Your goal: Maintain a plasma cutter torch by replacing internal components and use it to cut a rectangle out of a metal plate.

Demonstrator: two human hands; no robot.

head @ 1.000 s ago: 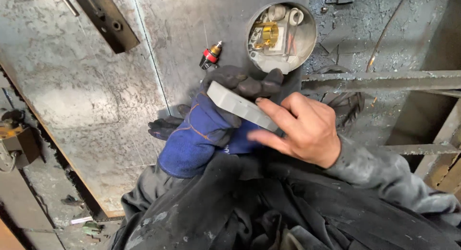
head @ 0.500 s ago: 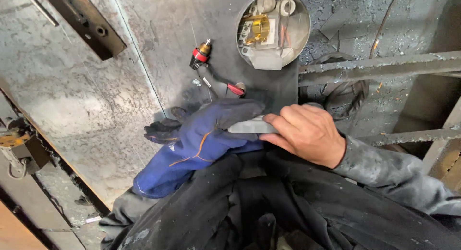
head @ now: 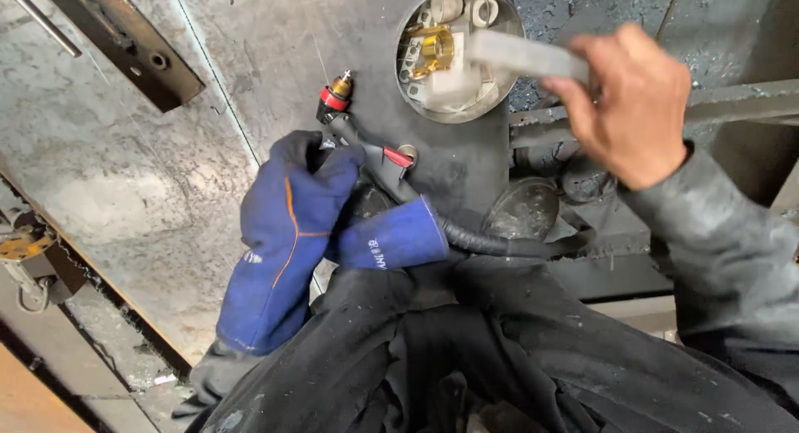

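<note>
Gripped in the left hand [head: 308, 208] — sheathed in a thick blue welding glove with an orange seam — a black welding torch with a red trigger and a red-and-brass tip [head: 337, 96], nozzle aimed toward 11 o'clock and resting just above the grey, scuffed steel plate [head: 150, 200]. Trailing off toward 3 o'clock, the black ribbed torch hose [head: 491, 243], passing through a blue sleeve cuff and over the dark work jacket [head: 516, 358].

Clenched in the bare right hand [head: 628, 100], at 1 o'clock — a flat grey rectangular metal bar [head: 520, 57], blurred by motion, its free end hovering over the round opening [head: 458, 50] cut in the dark panel. Inside that opening: a brass fitting and pale plastic parts, too small to sort out further.

At 10 o'clock, a dark steel bracket with bolt holes [head: 125, 46]; at 8 o'clock, a rusty orange piece of hardware [head: 21, 250].

Judged as a positioning step: bar being carried up toward the opening, torch parked but ready. Next move likely calls for settling the bar steady against its spot, holding it still, then swinging the torch tip from 11 o'clock over to the joint — a firm left grip and a finger near the trigger needed, with bare right fingers kept well away from the tip.
</note>
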